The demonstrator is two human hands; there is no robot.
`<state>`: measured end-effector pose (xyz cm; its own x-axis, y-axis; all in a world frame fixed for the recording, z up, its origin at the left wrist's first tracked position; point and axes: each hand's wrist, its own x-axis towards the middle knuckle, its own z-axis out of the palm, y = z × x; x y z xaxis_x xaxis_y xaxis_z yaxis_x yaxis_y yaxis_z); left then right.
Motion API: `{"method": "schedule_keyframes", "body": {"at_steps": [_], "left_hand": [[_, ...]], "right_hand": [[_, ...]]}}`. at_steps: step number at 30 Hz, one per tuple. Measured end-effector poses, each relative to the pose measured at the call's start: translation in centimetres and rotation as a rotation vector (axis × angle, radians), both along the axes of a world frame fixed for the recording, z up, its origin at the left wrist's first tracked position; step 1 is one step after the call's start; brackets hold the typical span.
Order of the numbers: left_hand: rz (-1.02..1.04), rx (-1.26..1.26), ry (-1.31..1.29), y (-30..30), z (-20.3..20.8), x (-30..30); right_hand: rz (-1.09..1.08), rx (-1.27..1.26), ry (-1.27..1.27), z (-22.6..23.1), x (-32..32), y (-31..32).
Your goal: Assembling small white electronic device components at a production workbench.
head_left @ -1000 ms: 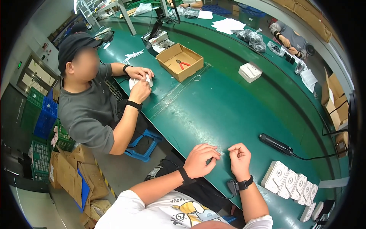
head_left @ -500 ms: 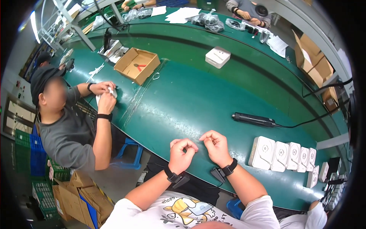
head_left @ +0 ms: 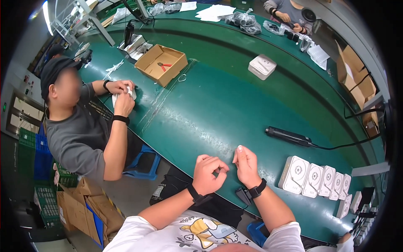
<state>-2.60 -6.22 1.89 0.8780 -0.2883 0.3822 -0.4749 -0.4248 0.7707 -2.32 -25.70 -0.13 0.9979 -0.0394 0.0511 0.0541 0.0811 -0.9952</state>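
Note:
Over the green table (head_left: 180, 138), close to its near edge, both my hands are raised with curled fingers. My left hand (head_left: 209, 173) is closed, thumb near its bent fingertips. Just to the right, my right hand (head_left: 247, 166) has its fingers pressed together and pointing up. The two hands are slightly apart. Anything pinched in either one is too small or hidden to name. Nearest on the right stands a row of several white boxy devices (head_left: 294, 174), each with a round pattern on its face. Beyond my right hand lies a black electric screwdriver (head_left: 288, 136) with a cable.
On my left a co-worker (head_left: 79, 126) handles a white item. A cardboard box (head_left: 181, 67) holding red-handled pliers (head_left: 164, 66) stands farther back. Another white device (head_left: 262, 67) rests on the green belt (head_left: 218, 50). Across, a person (head_left: 289, 17) works beside clear bags (head_left: 243, 22).
The view has shifted. My right hand's fingers have turned upward, and my left hand's fingers have extended slightly. Against the belt's surroundings, the far white device has moved to the right.

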Motion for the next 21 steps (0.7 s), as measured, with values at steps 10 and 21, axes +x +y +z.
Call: {"method": "schedule_keyframes", "body": {"at_steps": [10,21], "left_hand": [[-0.078,0.073,-0.029,0.2,1.1,-0.5],[-0.062,0.0,0.028,-0.2,2.0,-1.1]], "right_hand": [[0.02,-0.1,-0.034,1.1,-0.3,0.4],[0.044,-0.014,-0.074,1.6,-0.6,0.4]]}}
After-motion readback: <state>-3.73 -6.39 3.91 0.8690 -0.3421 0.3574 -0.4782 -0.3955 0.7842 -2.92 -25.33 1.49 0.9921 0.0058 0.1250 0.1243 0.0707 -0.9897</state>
